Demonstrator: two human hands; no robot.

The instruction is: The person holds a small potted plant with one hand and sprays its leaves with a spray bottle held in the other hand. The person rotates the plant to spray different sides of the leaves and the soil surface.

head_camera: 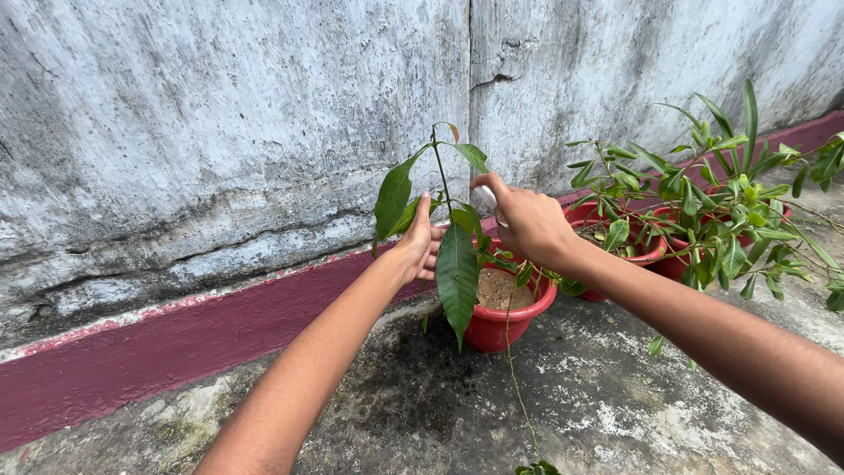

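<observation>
A young plant [442,180] with long green leaves grows from a red pot [505,325] filled with brown soil. My left hand [420,242] reaches in among the leaves and holds a leaf beside the thin stem. My right hand [526,220] is closed around a small whitish object [486,195], only partly visible, held close to the stem on its right side. A large leaf [457,277] hangs down in front of the pot, between my two hands.
A weathered grey wall [220,132] with a dark red band [176,343] along its base stands right behind the pot. Two more red pots [655,255] with leafy plants [721,202] stand to the right. The concrete floor [598,396] is stained and mossy.
</observation>
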